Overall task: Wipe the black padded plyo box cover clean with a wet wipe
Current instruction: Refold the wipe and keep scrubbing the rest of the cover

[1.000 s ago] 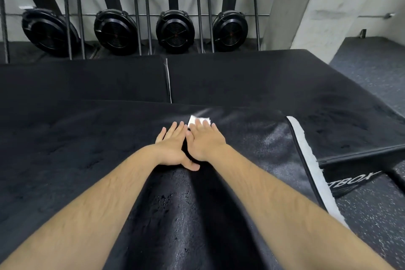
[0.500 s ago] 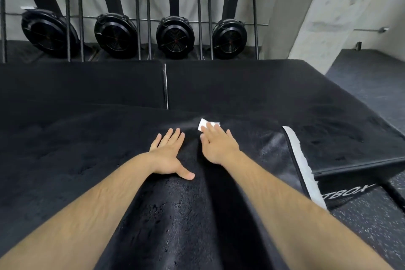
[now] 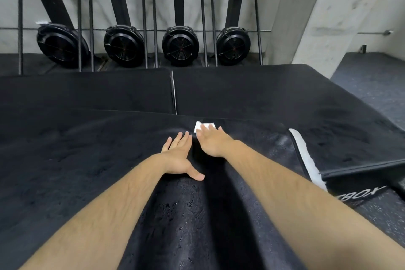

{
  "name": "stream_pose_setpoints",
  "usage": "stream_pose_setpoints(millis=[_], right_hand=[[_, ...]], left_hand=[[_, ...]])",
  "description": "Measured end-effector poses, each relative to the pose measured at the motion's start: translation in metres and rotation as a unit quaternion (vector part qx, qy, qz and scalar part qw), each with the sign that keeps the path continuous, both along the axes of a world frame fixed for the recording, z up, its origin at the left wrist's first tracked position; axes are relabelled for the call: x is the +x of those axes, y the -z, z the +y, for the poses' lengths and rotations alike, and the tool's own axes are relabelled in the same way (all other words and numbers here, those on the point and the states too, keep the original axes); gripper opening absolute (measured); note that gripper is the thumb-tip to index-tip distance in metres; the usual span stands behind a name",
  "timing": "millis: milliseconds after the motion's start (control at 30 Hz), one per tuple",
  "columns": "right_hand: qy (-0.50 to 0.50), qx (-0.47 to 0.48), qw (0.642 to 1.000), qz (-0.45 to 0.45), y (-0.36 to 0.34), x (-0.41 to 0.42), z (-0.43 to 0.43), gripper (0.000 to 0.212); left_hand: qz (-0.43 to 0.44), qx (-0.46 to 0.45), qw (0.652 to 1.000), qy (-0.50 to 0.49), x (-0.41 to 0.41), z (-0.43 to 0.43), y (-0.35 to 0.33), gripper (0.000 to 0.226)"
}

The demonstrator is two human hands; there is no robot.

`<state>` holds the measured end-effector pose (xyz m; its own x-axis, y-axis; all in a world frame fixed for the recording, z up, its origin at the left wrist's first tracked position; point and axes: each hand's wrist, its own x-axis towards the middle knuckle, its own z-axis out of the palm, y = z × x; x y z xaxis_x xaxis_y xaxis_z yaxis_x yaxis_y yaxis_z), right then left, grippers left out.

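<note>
The black padded plyo box cover (image 3: 87, 160) fills the lower view, with a white strip along its right edge and a wet sheen in the middle. My right hand (image 3: 211, 141) lies flat with straight fingers on a small white wet wipe (image 3: 202, 125), pressing it onto the cover near its far edge. My left hand (image 3: 178, 156) rests flat on the cover just left of the right hand, fingers straight and thumb spread out.
Two more black padded boxes (image 3: 263, 94) lie side by side beyond the cover. Several black rowing machines (image 3: 122, 45) stand upright against the back wall. A concrete pillar (image 3: 324, 17) rises at the right, with speckled rubber floor (image 3: 372, 215) beside the boxes.
My right hand has slid the wipe back toward the left hand after moving away from it. The left hand stayed flat on the cover.
</note>
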<state>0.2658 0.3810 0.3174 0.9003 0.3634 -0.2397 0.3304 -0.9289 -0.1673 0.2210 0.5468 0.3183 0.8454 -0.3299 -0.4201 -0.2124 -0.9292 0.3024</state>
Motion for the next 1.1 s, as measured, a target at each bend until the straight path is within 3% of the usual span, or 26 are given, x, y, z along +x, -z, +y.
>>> stream_pose_setpoints(millis=[167, 600, 1000, 1100], right_hand=[[-0.022, -0.007, 1.000, 0.021, 0.009, -0.026, -0.004, 0.055], [0.062, 0.011, 0.997, 0.047, -0.014, 0.055, 0.049, 0.055], [0.083, 0.040, 0.991, 0.093, -0.016, -0.044, 0.017, 0.057], [0.098, 0.052, 0.987, 0.115, -0.013, -0.053, 0.022, 0.061]], left_hand=[[0.002, 0.003, 1.000, -0.002, -0.002, -0.003, -0.002, 0.144], [0.008, -0.012, 1.000, -0.005, 0.009, -0.002, 0.009, 0.149], [0.018, -0.072, 0.997, -0.023, -0.012, 0.008, -0.017, 0.135], [0.005, -0.012, 0.999, -0.039, -0.017, 0.039, -0.034, 0.133]])
